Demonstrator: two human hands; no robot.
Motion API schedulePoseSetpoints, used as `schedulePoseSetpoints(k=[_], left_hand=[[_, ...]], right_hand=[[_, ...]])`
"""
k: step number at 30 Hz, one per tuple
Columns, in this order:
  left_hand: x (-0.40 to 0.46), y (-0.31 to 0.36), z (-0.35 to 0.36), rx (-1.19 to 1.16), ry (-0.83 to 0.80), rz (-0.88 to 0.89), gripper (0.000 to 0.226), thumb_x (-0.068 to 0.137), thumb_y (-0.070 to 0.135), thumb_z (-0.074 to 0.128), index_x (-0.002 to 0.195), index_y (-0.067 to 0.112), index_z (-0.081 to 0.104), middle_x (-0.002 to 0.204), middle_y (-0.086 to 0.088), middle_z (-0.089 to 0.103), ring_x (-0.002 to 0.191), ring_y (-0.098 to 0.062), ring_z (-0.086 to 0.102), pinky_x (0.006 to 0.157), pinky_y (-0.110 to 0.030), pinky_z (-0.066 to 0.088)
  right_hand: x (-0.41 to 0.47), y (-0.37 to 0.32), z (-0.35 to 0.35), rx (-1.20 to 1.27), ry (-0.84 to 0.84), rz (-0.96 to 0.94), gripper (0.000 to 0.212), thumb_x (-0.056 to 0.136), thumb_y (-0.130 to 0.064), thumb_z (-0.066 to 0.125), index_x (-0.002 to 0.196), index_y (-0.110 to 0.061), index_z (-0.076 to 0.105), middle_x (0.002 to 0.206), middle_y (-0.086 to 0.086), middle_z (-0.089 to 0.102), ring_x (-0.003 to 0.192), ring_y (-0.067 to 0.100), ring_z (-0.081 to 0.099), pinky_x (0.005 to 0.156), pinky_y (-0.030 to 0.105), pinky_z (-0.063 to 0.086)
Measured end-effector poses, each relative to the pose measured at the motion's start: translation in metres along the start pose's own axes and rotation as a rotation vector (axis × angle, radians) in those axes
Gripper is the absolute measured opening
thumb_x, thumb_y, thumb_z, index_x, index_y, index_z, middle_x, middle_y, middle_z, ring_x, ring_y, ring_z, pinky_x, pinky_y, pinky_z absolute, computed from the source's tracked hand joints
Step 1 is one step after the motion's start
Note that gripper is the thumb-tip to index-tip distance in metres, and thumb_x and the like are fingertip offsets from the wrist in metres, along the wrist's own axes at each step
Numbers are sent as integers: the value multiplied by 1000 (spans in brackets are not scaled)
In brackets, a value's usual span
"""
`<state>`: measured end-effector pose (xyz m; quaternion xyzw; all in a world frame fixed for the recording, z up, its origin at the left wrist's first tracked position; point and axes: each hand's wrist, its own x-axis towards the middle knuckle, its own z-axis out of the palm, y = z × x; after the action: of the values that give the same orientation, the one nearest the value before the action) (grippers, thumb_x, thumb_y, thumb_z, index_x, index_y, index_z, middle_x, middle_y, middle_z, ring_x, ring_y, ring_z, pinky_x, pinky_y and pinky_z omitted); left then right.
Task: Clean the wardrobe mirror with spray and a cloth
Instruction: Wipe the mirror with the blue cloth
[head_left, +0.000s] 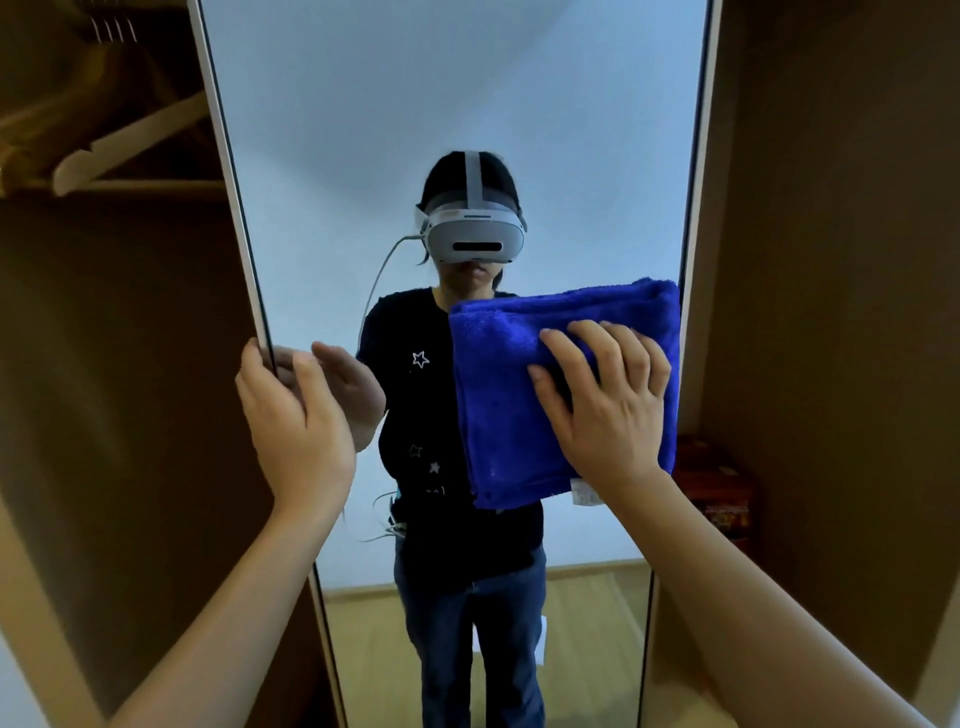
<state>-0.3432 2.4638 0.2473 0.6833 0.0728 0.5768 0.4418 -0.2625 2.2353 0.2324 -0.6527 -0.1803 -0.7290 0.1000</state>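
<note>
A tall wardrobe mirror (452, 93) in a pale frame fills the middle of the head view. A folded blue cloth (514, 374) lies flat against the glass at its right side, near the right frame edge. My right hand (605, 400) presses on the cloth with spread, straight fingers. My left hand (291, 415) holds the mirror's left edge, thumb on the front and fingers wrapped behind the frame. No spray bottle is in view. The glass reflects a person wearing a headset.
Brown wardrobe walls stand on both sides of the mirror door. Pale wooden hangers (124, 140) hang at the upper left inside the wardrobe. A red patterned box (719, 488) sits low at the right behind the door.
</note>
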Motion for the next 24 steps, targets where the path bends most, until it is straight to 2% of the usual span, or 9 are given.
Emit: schedulePoseSetpoints(k=[3,7,10,13,15,17,19,24], left_hand=[[-2,-6,1,-5,8,-60,45,103,34,33,138,6,41,130,-10,52,118,-21,52,92,-26,42],[-6,-7,2,7,11,-66,49,103,38,30,140,7,37,131,-11,53,120,-24,52,99,-38,46],[-9,-5,1,14,15,-68,46,104,35,31,139,6,38,128,-10,54,115,-19,53,90,-26,43],[-15,-8,-4,22,2,-63,45,104,34,31,138,5,39,124,-10,55,112,-20,54,85,-22,41],[-21,-14,-8,25,-21,-72,43,104,33,32,134,4,42,116,-7,57,104,-19,55,76,-11,40],[-28,-17,-10,26,-39,-87,41,105,31,32,133,3,43,111,-3,55,96,-13,53,68,-3,39],[-32,-18,-12,24,-48,-93,39,105,27,32,132,2,44,110,-1,54,94,-8,50,66,2,36],[-35,-19,-17,31,-71,-114,36,105,26,31,129,4,47,109,2,52,92,-2,47,66,4,32]], right_hand=[[0,3,-1,4,-7,-27,28,99,-42,48,121,-25,52,123,-2,46,115,22,45,104,39,31],[24,16,-1,25,-5,-39,28,100,-41,48,122,-25,52,124,-1,45,117,23,44,106,38,27],[30,18,0,30,25,19,28,99,-40,49,122,-24,54,123,0,49,116,23,45,106,39,30],[8,11,-2,23,10,91,28,100,-40,48,124,-25,51,125,-1,45,118,23,44,107,38,28],[-19,4,-5,17,-17,103,29,99,-40,48,124,-25,50,125,-1,43,118,23,44,108,37,26],[-48,-5,-7,14,-37,67,30,97,-40,53,122,-24,51,123,0,45,116,23,45,109,38,27],[-72,-14,-9,13,-58,-7,31,94,-40,57,120,-24,53,121,0,46,115,22,46,108,38,28],[-58,-8,-10,34,-63,-162,29,92,-41,61,115,-26,54,118,-2,46,113,19,47,104,38,35]])
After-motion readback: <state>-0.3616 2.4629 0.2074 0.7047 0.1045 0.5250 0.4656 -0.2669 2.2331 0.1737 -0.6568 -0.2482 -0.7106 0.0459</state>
